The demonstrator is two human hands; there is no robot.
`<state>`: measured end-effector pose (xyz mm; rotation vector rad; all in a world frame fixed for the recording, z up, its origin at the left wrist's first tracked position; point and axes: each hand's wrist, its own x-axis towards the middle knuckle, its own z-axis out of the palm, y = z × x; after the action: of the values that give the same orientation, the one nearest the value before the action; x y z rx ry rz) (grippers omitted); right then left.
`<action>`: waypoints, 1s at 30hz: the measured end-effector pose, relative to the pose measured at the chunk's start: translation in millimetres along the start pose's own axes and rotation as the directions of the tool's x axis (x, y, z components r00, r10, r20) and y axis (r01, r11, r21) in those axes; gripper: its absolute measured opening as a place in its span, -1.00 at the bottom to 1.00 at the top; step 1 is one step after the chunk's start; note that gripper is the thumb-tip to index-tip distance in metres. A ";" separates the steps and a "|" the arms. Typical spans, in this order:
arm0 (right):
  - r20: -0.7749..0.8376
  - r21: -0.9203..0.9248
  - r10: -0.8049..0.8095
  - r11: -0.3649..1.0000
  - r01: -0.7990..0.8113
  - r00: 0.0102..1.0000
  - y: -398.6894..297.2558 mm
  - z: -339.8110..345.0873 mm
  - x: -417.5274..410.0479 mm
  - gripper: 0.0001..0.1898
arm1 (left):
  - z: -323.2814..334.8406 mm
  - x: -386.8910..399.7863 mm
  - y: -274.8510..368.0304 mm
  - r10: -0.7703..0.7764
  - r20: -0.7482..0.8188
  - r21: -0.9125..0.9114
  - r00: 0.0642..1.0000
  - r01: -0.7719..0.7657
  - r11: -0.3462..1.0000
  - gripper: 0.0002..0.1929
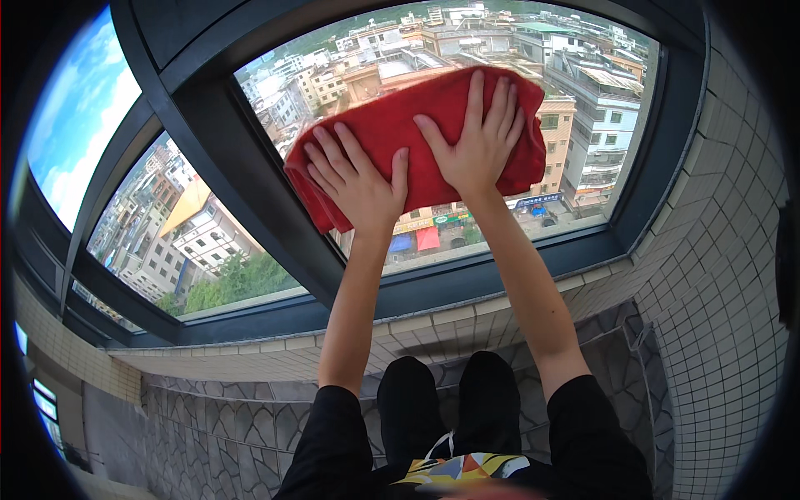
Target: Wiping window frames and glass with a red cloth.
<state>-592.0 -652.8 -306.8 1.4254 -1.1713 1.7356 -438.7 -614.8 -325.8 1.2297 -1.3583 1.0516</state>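
A red cloth (pixel 400 134) lies spread against the glass of a large window (pixel 594 156), reaching the dark frame on its left side. My left hand (pixel 362 181) presses flat on the cloth's left part, with its fingers spread. On the right part of the cloth rests my right hand (pixel 478 140), palm down, the thumb pointing toward the upper left. Neither hand grips the cloth; both lie open on top of it. The cloth's lower left corner hangs in folds. Both forearms are bare below black sleeves.
Dark metal window frames (pixel 250 187) divide the panes, with a second pane (pixel 206 244) at the left. Below the window runs a tiled ledge (pixel 300 344); a tiled wall (pixel 719 250) stands at the right. The floor (pixel 219 431) has a stone pattern. Buildings show outside.
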 end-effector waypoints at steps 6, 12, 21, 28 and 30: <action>0.243 -0.041 0.006 0.999 0.004 0.970 18.4 -8.1 -138.0 0.05 | -0.2 -150.3 -16.4 -0.121 0.307 0.045 0.944 0.113 0.993 0.00; 0.720 -0.106 0.194 0.980 -0.171 0.666 33.3 -40.1 -240.4 -0.01 | 6.2 -250.0 -14.8 -0.143 0.401 0.061 0.905 0.130 0.990 -0.04; 0.202 0.003 0.133 0.991 -0.136 0.970 -45.8 8.5 -68.0 0.03 | -13.0 -20.5 -54.3 0.075 0.141 -0.039 0.987 -0.070 0.997 -0.14; -0.133 0.000 0.028 1.000 -0.028 0.991 -94.7 39.2 73.3 -0.09 | -22.1 118.2 -62.8 0.204 -0.167 0.033 0.965 -0.201 0.979 -0.23; -0.094 0.041 -0.059 0.997 0.063 0.994 -90.6 33.0 53.7 -0.13 | -24.0 99.9 -64.3 0.193 -0.147 0.028 0.970 -0.191 0.981 -0.23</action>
<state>-512.3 -647.8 -230.6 1.3762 -1.0360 1.7752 -372.4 -612.4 -224.3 1.0220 -1.3749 1.2646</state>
